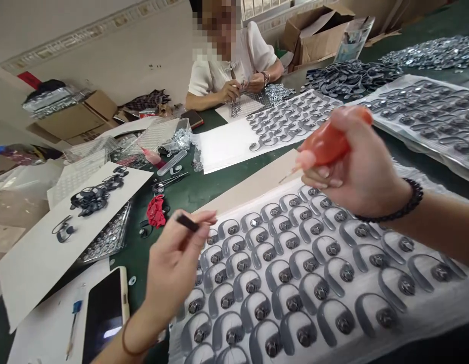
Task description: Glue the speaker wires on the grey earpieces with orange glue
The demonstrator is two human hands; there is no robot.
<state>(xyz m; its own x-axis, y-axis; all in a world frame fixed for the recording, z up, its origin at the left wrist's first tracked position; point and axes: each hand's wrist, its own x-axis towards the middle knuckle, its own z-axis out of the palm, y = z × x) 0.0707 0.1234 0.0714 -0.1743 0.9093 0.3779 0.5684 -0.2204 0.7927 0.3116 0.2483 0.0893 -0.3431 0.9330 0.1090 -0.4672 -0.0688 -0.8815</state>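
My right hand (365, 169) is wrapped round a red squeeze bottle (327, 144), whose thin needle tip points down and left above the far edge of a white-covered sheet (333, 349). On that sheet lie rows of grey hook-shaped pieces, each with a round dark knob (345, 322) at one end. Between the fingers and thumb of my left hand (173, 263) is a short dark stick (187, 222); its kind cannot be made out. This hand hovers over the sheet's left side, near the upper rows of hooks.
Opposite, a co-worker (234, 71) handles small parts. Left are a phone (105, 313), a pen (74, 323), tweezers (171, 182), red cloth (156, 211), a pink bottle (153, 157) and a white board (40, 263). More hook sheets (226, 146) and loose grey hooks (348, 78) lie farther back.
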